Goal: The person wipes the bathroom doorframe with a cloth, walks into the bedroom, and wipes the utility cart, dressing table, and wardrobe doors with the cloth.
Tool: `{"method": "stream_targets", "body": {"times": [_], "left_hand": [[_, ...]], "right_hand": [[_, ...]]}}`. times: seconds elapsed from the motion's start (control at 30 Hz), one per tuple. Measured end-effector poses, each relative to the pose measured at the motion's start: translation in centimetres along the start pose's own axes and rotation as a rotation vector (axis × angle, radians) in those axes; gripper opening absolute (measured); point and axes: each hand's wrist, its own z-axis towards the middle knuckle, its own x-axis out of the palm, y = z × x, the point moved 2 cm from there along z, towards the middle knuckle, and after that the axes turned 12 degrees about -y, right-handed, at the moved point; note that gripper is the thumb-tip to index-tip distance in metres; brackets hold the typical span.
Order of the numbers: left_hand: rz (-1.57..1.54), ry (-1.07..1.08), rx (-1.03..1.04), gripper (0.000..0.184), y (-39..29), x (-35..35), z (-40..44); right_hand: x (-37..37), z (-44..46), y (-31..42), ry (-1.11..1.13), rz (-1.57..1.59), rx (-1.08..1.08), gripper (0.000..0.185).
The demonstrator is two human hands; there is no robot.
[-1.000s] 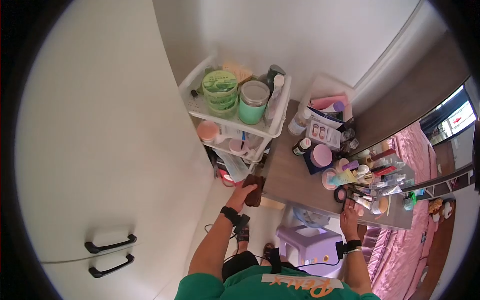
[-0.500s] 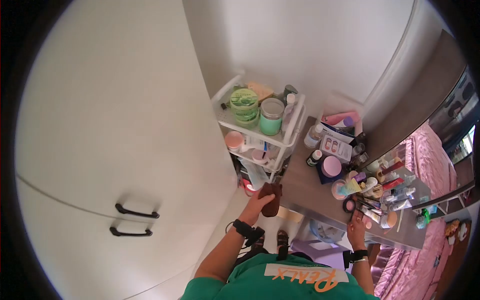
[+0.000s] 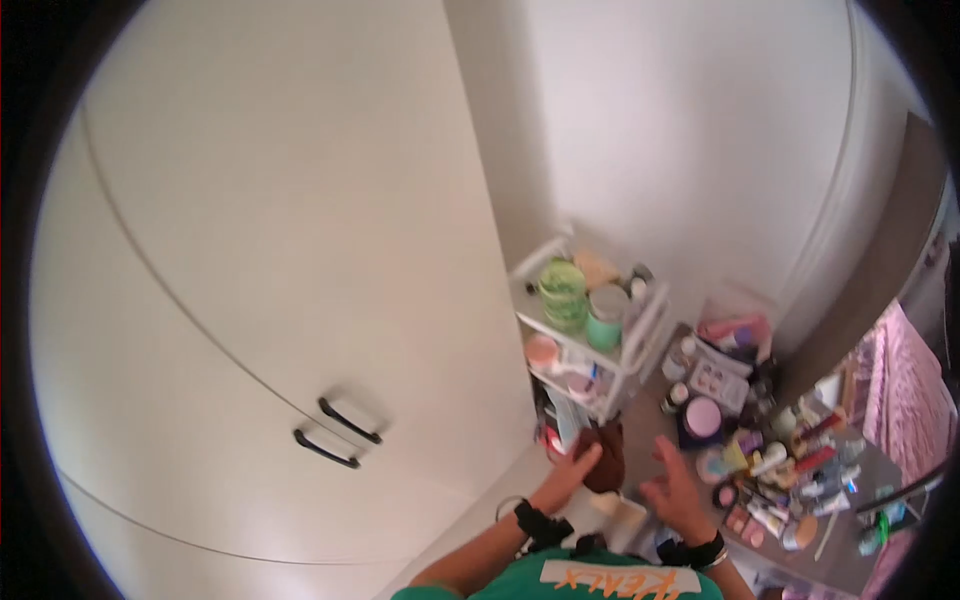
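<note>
Beside the dressing table's left edge, my left hand is closed on a brown pouch-like case. My right hand hovers over the near part of the brown dressing table, its fingers apart and nothing in them. Just right of it lie a round black compact and a small palette. A pink round jar stands farther back on the table.
A white tiered cart with green jars stands behind my left hand. The tall white cabinet with black handles fills the left. Many cosmetics and a mirror line the table's right side.
The view has swung left. My right hand has left the cosmetics at the table's near edge and moved left, closer to the brown case, which my left hand still holds.
</note>
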Motion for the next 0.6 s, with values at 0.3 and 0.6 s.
{"method": "stream_targets", "body": {"times": [0.3,0.6], "left_hand": [[-0.117,0.046,-0.149,0.062,-3.6,-3.8,-6.3],[0.115,-0.494,0.303,0.04,-7.7,-7.0,-10.1]], "right_hand": [[10.2,3.0,-7.2,0.353,-0.018,-0.277,0.07],[7.8,6.1,6.9,0.319,0.349,-0.295,0.041]]}}
